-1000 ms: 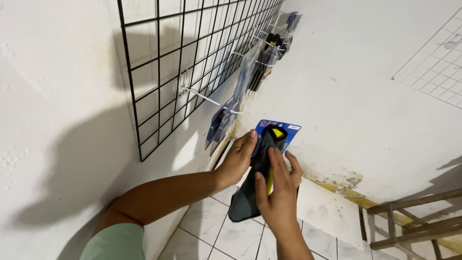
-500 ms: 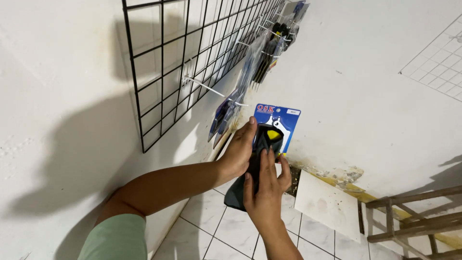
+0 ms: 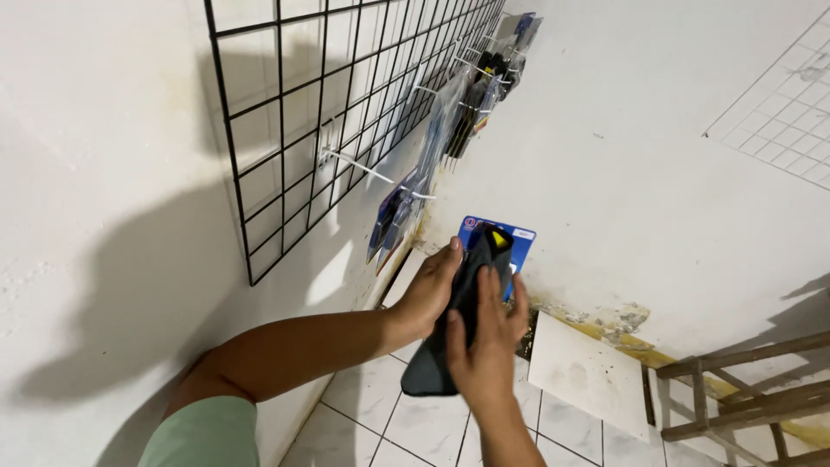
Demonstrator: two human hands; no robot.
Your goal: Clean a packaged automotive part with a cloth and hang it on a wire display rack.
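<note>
Blue card backing shows at the top of the packet [image 3: 499,238], the only bright part of it not hidden by the dark cloth [image 3: 445,346] that drapes down across its front. The left hand [image 3: 430,290] comes in from beside the wall, its fingers curled round the packet's left edge, the thumb out of sight behind; that grip seems to be what keeps the packet steady and tilted toward the camera. The right hand [image 3: 486,346] lies flat over the cloth, fingers close together and pointing up, the fingertips just below the yellow mark on the card, pressing the cloth against the packet as one would when wiping it.

Beyond the left fingers, a black wire grid [image 3: 346,104] hangs on the white wall [image 3: 112,173], with white hooks [image 3: 359,166] carrying more carded packets [image 3: 393,216] of the same sort. Below the right wrist is the tiled floor [image 3: 432,432]; a wooden frame [image 3: 743,389] stands well apart to the right.

Compared with half a second ago, both hands hold the same grip, the cloth is still pressed on the packet, and the right fingers sit a little higher up the card.
</note>
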